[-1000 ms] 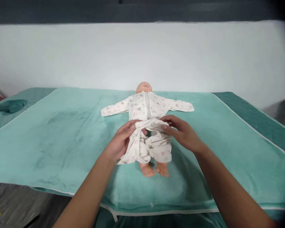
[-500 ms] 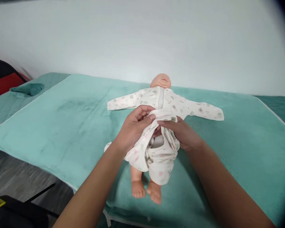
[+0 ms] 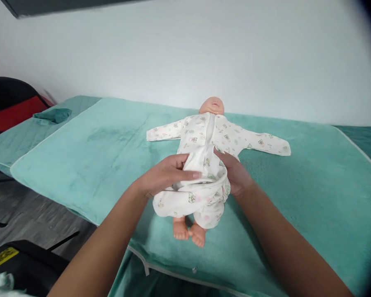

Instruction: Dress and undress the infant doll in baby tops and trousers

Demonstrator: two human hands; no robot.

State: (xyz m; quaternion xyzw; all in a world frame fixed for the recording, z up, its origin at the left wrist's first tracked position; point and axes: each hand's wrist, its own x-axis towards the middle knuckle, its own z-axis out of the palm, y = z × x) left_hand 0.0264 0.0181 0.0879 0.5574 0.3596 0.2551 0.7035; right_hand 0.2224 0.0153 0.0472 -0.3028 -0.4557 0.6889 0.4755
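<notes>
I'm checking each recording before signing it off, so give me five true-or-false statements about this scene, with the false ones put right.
1. The doll lies face up on the green sheet. True.
2. The doll's feet are covered by socks. False: both feet are bare.
3. The left hand touches the printed white clothing. True.
4. The right hand rests on the doll's head. False: the right hand is at the clothing.
5. The clothing's sleeves are spread out to either side. True.
</notes>
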